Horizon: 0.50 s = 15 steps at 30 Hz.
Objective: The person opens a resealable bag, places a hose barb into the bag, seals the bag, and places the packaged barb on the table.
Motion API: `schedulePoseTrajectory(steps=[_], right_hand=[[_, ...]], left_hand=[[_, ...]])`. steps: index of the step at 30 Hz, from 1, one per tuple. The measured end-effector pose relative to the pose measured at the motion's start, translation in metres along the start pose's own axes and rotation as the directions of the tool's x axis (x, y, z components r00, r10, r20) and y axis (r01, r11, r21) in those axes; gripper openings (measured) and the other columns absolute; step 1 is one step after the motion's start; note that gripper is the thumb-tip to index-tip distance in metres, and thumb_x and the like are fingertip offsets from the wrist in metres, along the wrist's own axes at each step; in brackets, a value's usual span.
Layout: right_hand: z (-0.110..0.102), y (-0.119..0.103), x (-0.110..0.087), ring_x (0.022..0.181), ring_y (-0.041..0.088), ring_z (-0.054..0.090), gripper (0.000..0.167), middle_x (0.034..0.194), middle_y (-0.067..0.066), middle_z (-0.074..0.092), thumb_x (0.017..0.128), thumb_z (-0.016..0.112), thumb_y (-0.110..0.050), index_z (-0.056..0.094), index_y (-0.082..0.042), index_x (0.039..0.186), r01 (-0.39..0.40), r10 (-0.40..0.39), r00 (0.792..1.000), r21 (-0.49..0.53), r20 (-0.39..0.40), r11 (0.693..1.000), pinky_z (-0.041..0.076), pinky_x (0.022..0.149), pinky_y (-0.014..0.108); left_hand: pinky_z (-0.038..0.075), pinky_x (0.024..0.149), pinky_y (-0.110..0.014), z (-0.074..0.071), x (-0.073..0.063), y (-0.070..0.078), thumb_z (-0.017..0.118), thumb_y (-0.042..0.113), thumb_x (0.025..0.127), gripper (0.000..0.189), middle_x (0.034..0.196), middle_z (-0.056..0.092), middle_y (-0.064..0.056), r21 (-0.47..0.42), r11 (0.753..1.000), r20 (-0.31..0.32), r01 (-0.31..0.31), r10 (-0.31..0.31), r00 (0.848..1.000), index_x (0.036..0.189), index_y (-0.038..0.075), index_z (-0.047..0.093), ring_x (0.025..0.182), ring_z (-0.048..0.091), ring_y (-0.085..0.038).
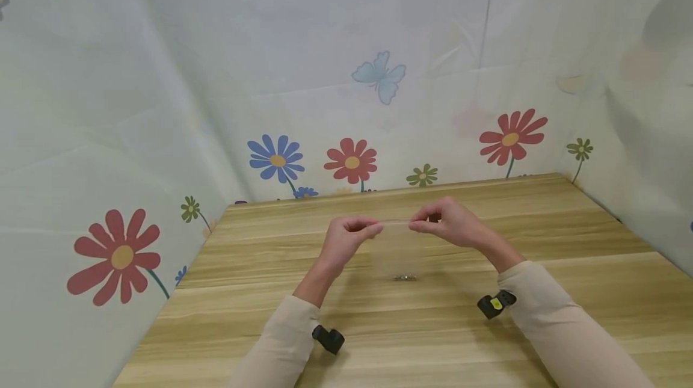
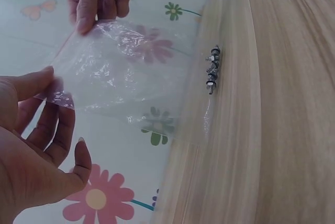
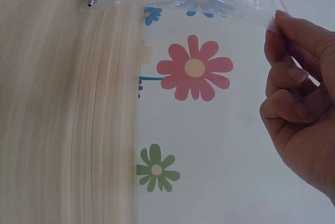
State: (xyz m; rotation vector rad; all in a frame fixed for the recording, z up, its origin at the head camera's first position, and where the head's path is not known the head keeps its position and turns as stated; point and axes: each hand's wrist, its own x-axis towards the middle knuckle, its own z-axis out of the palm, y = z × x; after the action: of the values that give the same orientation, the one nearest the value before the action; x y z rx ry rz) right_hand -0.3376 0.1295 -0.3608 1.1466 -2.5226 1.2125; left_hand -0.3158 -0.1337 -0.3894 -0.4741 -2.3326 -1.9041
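Note:
A clear plastic zip bag (image 2: 120,69) hangs between both hands, its reddish seal line along the top edge. Small metal fittings (image 1: 405,278) with dark rings lie in a row at the bag's bottom, seen closer as metal fittings (image 2: 212,69) in the left wrist view. My left hand (image 1: 346,239) pinches one top corner between thumb and fingers. The other top corner is pinched by my right hand (image 1: 452,222), its remaining fingers curled, as the right hand (image 3: 301,82) shows in the right wrist view.
Beneath the hands spreads a wood-grain table (image 1: 243,267). A pale cloth backdrop (image 1: 303,93) printed with flowers and butterflies stands behind it and at both sides. Black wrist cameras are strapped at both sleeves, the left camera (image 1: 328,340) and the right camera (image 1: 495,304).

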Motion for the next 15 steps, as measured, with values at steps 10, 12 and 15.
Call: schedulePoseTrajectory(steps=[10, 12, 15], right_hand=[[-0.0035, 0.0001, 0.0013, 0.059, 0.01, 0.043, 0.005, 0.071, 0.0, 0.06, 0.091, 0.075, -0.015, 0.079, -0.012, 0.09, 0.011, -0.011, 1.0, 0.003, 0.015, 1.0, 0.035, 0.053, 0.024], [-0.0037, -0.0003, 0.0008, 0.058, 0.01, 0.043, 0.006, 0.071, -0.001, 0.059, 0.092, 0.074, -0.016, 0.078, -0.011, 0.09, 0.003, -0.003, 1.0, -0.002, 0.026, 1.0, 0.035, 0.053, 0.024], [-0.0031, -0.0026, 0.0003, 0.058, 0.01, 0.044, 0.007, 0.071, -0.003, 0.059, 0.093, 0.073, -0.018, 0.077, -0.013, 0.091, 0.005, -0.005, 0.999, 0.0, 0.039, 1.0, 0.036, 0.053, 0.024]], left_hand=[[0.05, 0.089, -0.047, -0.0021, 0.0011, 0.0009, 0.078, 0.028, 0.089, 0.019, 0.093, 0.073, -0.003, 0.051, 0.998, 0.018, 0.027, -0.028, 0.999, 0.096, 0.01, 0.079, 0.088, 0.062, -0.022], [0.048, 0.09, -0.052, -0.0028, 0.0012, 0.0004, 0.078, 0.027, 0.089, 0.019, 0.093, 0.073, -0.004, 0.048, 0.999, 0.033, 0.019, -0.021, 0.999, 0.097, 0.009, 0.079, 0.088, 0.063, -0.022], [0.049, 0.087, -0.051, -0.0031, 0.001, 0.0005, 0.077, 0.026, 0.09, 0.02, 0.094, 0.073, -0.004, 0.042, 0.999, 0.061, -0.002, -0.001, 0.998, 0.1, 0.009, 0.078, 0.088, 0.063, -0.024]])
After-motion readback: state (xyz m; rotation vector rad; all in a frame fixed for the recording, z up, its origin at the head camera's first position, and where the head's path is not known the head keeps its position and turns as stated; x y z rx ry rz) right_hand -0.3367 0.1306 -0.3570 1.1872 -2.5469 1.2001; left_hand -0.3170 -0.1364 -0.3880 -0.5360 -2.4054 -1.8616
